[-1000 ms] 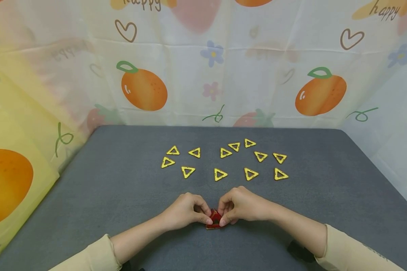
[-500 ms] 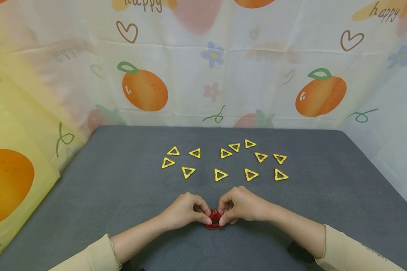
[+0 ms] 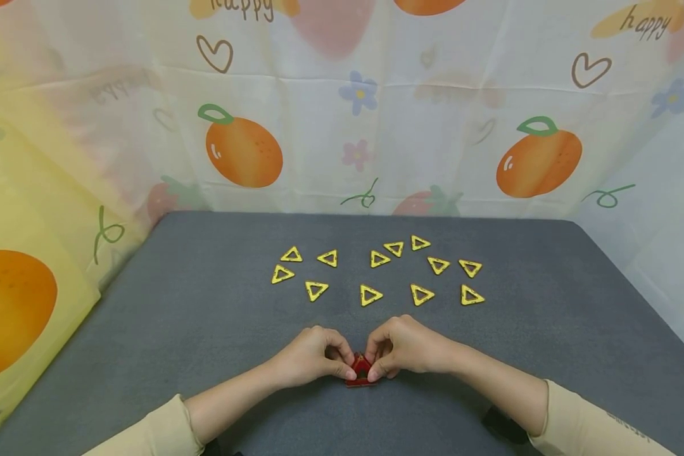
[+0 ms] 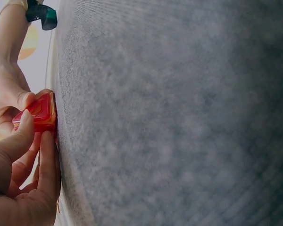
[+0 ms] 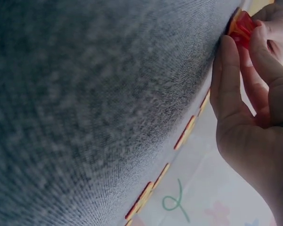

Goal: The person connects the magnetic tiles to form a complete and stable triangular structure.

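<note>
Low over the grey table, the left hand [image 3: 318, 356] and the right hand [image 3: 409, 345] pinch a small red pyramid-like piece [image 3: 360, 363] from opposite sides, thumbs toward the person. It seems to be made of triangular frame tiles leaning together, its lower edge at the table. In the left wrist view the red piece [image 4: 43, 113] has glossy, rounded sides, with the thumb of the left hand [image 4: 19, 174] on its face. Fingertips of the right hand [image 5: 247, 117] partly cover the piece [image 5: 244, 22] in the right wrist view. How its parts join is hidden.
Several yellow triangular frame tiles [image 3: 370, 294] lie flat and scattered beyond the hands on the dark grey table [image 3: 177, 304]. Seen edge-on in the right wrist view, the tiles [image 5: 185, 133] have red undersides. A fruit-print cloth [image 3: 319, 126] hangs behind the table.
</note>
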{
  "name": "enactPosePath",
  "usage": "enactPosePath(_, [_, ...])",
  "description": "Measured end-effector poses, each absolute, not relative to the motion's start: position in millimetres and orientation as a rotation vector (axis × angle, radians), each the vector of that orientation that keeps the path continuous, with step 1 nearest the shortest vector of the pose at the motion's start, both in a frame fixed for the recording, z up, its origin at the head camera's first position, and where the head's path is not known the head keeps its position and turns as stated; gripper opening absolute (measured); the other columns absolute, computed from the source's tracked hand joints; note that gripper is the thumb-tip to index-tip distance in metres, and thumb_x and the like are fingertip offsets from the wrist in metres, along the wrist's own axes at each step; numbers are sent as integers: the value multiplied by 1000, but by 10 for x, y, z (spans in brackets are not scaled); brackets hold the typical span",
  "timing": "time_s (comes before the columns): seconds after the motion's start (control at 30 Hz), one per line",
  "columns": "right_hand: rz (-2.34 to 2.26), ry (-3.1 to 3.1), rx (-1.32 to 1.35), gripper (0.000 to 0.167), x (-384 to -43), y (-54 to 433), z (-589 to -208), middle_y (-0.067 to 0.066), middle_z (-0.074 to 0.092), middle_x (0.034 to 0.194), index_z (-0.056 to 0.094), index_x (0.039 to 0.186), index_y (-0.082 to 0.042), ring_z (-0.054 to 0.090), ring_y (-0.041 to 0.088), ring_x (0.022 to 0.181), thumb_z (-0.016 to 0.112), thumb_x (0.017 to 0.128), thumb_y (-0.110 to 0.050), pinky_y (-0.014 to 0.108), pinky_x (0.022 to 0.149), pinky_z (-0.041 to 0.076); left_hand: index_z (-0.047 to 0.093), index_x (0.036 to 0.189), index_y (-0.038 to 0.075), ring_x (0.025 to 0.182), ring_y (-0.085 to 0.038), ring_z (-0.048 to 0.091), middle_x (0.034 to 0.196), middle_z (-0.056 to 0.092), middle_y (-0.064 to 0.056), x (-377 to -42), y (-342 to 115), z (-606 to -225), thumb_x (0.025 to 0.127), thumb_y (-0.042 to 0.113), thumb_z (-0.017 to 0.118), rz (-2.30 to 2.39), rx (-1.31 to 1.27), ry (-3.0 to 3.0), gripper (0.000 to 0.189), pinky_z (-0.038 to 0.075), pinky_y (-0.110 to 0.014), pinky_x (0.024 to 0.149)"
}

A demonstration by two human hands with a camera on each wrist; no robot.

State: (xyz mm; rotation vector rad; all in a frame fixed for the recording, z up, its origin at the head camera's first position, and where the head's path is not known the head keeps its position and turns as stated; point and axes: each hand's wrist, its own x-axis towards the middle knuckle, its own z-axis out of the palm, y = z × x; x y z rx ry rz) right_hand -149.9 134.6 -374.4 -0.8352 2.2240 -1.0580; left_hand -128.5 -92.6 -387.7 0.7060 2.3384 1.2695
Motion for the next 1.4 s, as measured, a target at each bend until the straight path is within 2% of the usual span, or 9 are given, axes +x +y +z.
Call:
enactPosePath(0.1, [-1033, 2242, -856, 12, -1495, 1334, -3722, 1, 73, 70, 72, 78, -14, 65, 3, 60, 83, 77, -20, 22, 56, 56, 71, 85, 6, 68, 3, 60, 80, 72, -4, -1276, -935, -3864, 78, 17, 83, 1259, 704, 2322, 18, 48, -15, 63])
enactPosePath(0.37, [-997, 2364, -900, 12, -1549, 1249, -3638, -5, 71, 67, 73, 78, -18, 59, 0, 56, 83, 77, -22, 19, 53, 48, 70, 88, 10, 79, 2, 63, 91, 66, -2, -1316, -1021, -3821, 79, 18, 83, 1280, 710, 2398, 17, 51, -17, 69])
enactPosePath(0.53, [-1041, 2438, -838, 12, -1614, 1145, -3594, -4, 72, 67, 73, 82, -17, 62, 4, 56, 84, 78, -22, 22, 53, 49, 70, 92, 10, 83, -4, 67, 96, 68, -5, -1394, -1129, -3773, 82, 19, 80, 1339, 629, 2433, 17, 52, -20, 69])
enactPosePath(0.8, [-1191, 2457, -733, 20, -1759, 902, -3532, 2, 77, 91, 75, 95, -12, 70, 6, 69, 84, 78, -15, 25, 62, 55, 72, 100, 9, 94, -15, 71, 104, 72, -10, -1536, -1418, -3670, 84, 18, 79, 1451, 502, 2471, 20, 55, -27, 74])
enactPosePath(0.93, [-1274, 2478, -686, 18, -1835, 734, -3519, 3, 77, 94, 75, 96, -13, 72, 8, 74, 83, 79, -15, 25, 64, 56, 71, 104, 7, 96, -17, 71, 106, 73, -11, -1616, -1590, -3617, 84, 16, 79, 1459, 443, 2509, 23, 55, -27, 77])
enactPosePath(1.2, [-1325, 2576, -688, 18, -1975, 351, -3501, 3, 78, 95, 78, 97, -13, 71, 11, 78, 83, 80, -18, 23, 64, 55, 71, 109, 5, 94, -14, 70, 106, 73, -12, -1742, -1895, -3555, 85, 16, 77, 1465, 309, 2585, 27, 56, -24, 80])
enactPosePath(1.4, [-1408, 2606, -631, 20, -2086, 62, -3503, 6, 78, 100, 77, 100, -12, 71, 12, 78, 81, 81, -15, 21, 61, 53, 70, 113, 4, 88, -4, 69, 109, 74, -16, -1828, -2117, -3508, 88, 17, 75, 1474, 272, 2659, 29, 55, -20, 79])
